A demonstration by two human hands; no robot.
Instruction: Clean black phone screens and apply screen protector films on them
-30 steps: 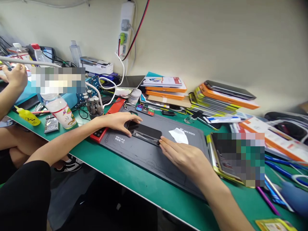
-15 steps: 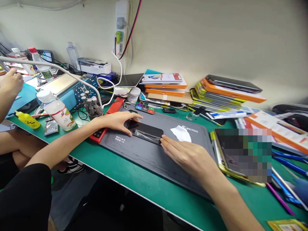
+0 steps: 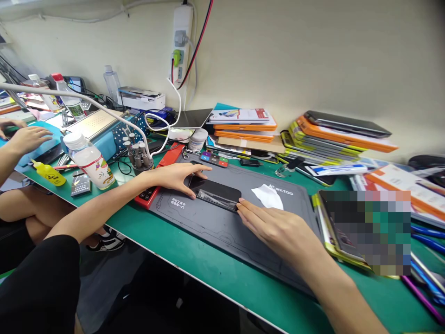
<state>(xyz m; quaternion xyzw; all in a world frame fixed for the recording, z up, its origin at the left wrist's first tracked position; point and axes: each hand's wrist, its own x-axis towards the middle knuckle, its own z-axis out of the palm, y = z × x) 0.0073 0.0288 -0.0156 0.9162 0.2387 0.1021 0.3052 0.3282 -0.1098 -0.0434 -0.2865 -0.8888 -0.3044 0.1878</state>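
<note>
A black smartphone (image 3: 219,191) lies screen up on a dark grey work mat (image 3: 212,232), with light reflected along its near edge. My left hand (image 3: 176,177) spans its left end, thumb at the near side and fingers at the far side. At the opposite end, my right hand (image 3: 276,225) has its fingers together, their tips against the phone's right edge; its thumb is hidden. Just beyond my right hand, a crumpled white wipe (image 3: 268,196) rests on the mat.
Left of the mat are a screwdriver holder (image 3: 139,155), a plastic bottle (image 3: 91,162) and a yellow squeeze bottle (image 3: 50,174). Boxed stacks (image 3: 344,134) line the wall. Phone packs (image 3: 342,232) lie at right. Another person's hand (image 3: 29,139) works at far left.
The view has shifted slightly, so everything sits a little lower and further right. Both my hands keep their places on the phone. The other person's hand has opened out and a second one appears.
</note>
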